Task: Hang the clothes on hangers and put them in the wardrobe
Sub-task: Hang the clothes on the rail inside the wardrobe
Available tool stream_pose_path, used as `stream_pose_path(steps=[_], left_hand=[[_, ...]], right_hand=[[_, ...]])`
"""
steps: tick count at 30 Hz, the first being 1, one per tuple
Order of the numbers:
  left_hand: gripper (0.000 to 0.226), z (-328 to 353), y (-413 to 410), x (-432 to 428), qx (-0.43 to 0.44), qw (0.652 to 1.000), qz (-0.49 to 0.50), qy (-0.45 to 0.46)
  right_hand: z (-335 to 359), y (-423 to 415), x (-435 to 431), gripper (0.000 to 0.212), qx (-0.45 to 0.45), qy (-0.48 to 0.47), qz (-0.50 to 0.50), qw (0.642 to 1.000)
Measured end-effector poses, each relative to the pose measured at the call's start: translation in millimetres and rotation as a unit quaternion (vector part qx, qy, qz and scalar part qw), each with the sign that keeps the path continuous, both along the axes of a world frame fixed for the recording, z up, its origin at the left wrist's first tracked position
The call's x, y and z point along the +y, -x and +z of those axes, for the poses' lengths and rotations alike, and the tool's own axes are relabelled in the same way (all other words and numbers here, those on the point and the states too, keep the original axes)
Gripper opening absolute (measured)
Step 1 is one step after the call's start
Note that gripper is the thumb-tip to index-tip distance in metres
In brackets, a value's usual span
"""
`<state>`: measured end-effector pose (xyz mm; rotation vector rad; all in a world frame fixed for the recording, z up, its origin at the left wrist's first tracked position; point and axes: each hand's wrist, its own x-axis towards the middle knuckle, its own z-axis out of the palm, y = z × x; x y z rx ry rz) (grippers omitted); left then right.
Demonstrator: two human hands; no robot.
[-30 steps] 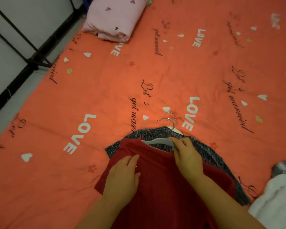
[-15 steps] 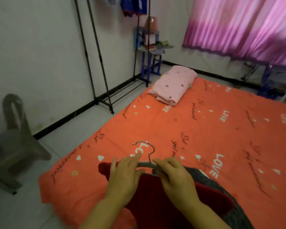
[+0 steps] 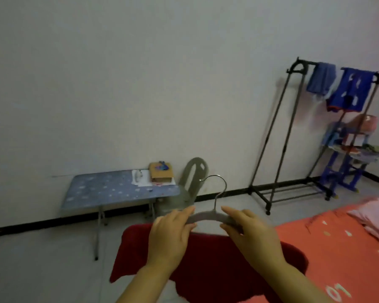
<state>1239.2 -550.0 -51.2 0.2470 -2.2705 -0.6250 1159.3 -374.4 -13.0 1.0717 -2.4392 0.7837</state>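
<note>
Red garment (image 3: 206, 270) hangs draped on the grey hanger (image 3: 208, 218), held in mid-air over the floor beside the bed (image 3: 337, 259). Behind, at the left, stand a blue folding table (image 3: 118, 189) and a grey plastic chair (image 3: 194, 176). The left hand (image 3: 170, 239) pinches the hanger's left shoulder between thumb and fingers; the right hand (image 3: 249, 239) pinches the right shoulder likewise. Blur hides how squarely the cloth sits, so it is worth levelling before one hand moves to the hook (image 3: 214, 176) for the carry to the clothes rack (image 3: 293, 138) at right, probably the wardrobe.
</note>
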Motion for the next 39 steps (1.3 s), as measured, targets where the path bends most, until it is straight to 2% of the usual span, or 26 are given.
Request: stream_pose_path(steps=[5,9,15,21,25,29,31,33,37,39], left_hand=[[0.037,28.3,-60.9,-109.6,0.026,0.989,0.129,0.066],[0.030,44.8,-100.4,-186.2,0.042,0.961,0.239,0.129],[0.034,70.2,-153.4,-284.1,0.019,0.908,0.393,0.143],[0.034,91.1,-210.2,-354.5,-0.021,0.833,0.529,0.158],[0.035,95.8,-252.1,-396.3,-0.038,0.801,0.576,0.155],[0.031,90.6,-295.4,-453.5,-0.040,0.781,0.609,0.134],[0.031,85.9,-319.5,-482.8,-0.023,0.776,0.621,0.109],[0.030,85.2,-344.0,-515.2,-0.019,0.761,0.636,0.126],[0.025,94.9,-386.2,-575.7,-0.002,0.734,0.663,0.147],[0.023,100.7,-407.4,-603.6,-0.006,0.723,0.679,0.129]], right_hand=[[7.5,-12.4,-138.0,0.040,0.009,0.013,0.114,0.993],[15.2,-25.4,-241.1,0.044,0.034,0.032,0.217,0.975],[26.7,-42.9,-387.5,0.057,0.038,0.041,0.386,0.921],[46.0,-75.0,-512.1,0.061,0.063,0.035,0.500,0.863],[61.1,-118.2,-573.8,0.071,0.126,0.040,0.545,0.828],[65.0,-161.2,-645.6,0.086,0.177,0.093,0.567,0.799],[64.3,-183.5,-681.3,0.084,0.204,0.104,0.574,0.786],[66.4,-207.1,-716.5,0.080,0.216,0.118,0.583,0.774],[76.7,-251.7,-784.7,0.076,0.205,0.135,0.606,0.756],[81.7,-272.0,-817.0,0.074,0.199,0.144,0.615,0.750]])
